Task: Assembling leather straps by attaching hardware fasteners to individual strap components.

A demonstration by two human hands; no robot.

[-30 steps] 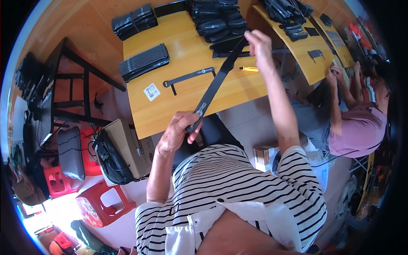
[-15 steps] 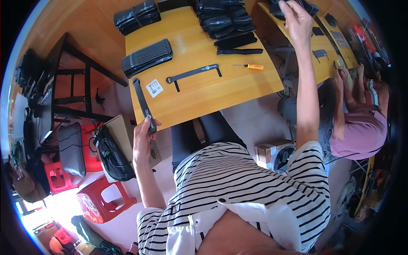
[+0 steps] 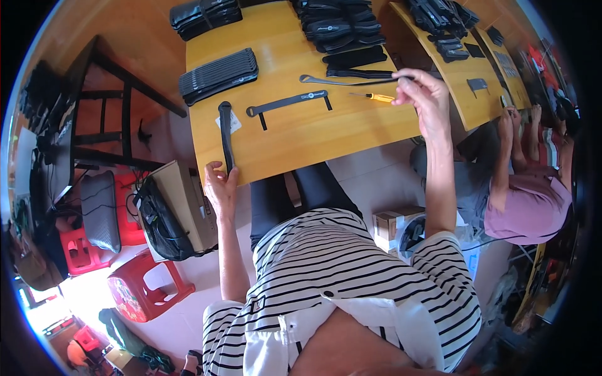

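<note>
My right hand (image 3: 421, 100) pinches one end of a black strap (image 3: 342, 82), whose looped other end points left over the table. Close below that strap lies a yellow-handled screwdriver (image 3: 379, 97). At the near left edge of the table, my left hand (image 3: 221, 187) has its thumb and fingers at the near end of a second black strap (image 3: 226, 133). This strap partly covers a white label (image 3: 235, 122). Between the hands, another strap (image 3: 288, 103) lies flat with two short black strips beneath it.
A row of stacked straps (image 3: 219, 76) sits at the table's left, with bundled black straps (image 3: 342, 25) at the back. Beyond a gap on the right is another table (image 3: 470, 113), with a person in pink (image 3: 523, 207) beside it. Red stools (image 3: 150, 285) stand at left.
My right hand has come back from the right-hand table toward me, bringing a black strap. The strap at my left hand has swung over the label, lying more upright in view.
</note>
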